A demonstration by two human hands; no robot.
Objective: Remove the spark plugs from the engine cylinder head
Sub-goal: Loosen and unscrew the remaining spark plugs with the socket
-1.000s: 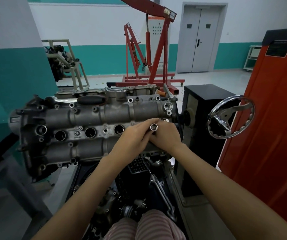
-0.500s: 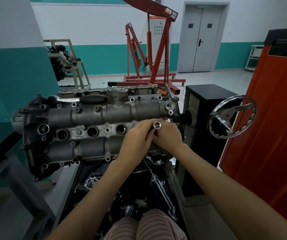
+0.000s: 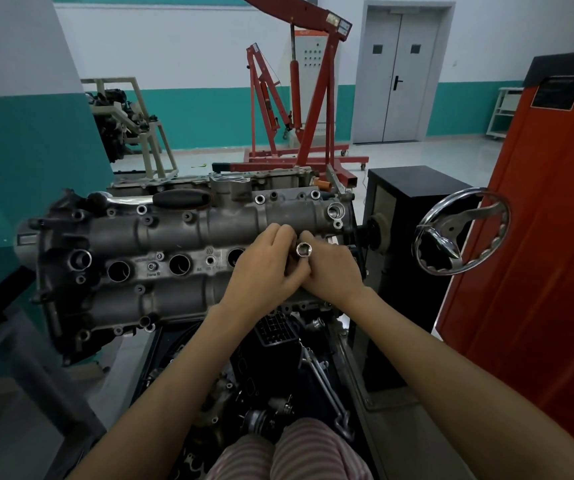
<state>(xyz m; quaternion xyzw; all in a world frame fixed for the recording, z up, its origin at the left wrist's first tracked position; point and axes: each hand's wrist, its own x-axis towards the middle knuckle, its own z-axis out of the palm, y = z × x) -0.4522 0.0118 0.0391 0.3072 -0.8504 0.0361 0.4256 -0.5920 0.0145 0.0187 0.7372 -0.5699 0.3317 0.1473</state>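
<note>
Ribbed grey cylinder head (image 3: 174, 233), round bores

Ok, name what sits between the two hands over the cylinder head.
Head view: a silver socket, open end up, stands between the left hand and right hand, both gripping it.

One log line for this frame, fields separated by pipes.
step: socket at rightmost plug well | left hand: grips socket | right hand: grips socket | cylinder head: three wells open
</note>
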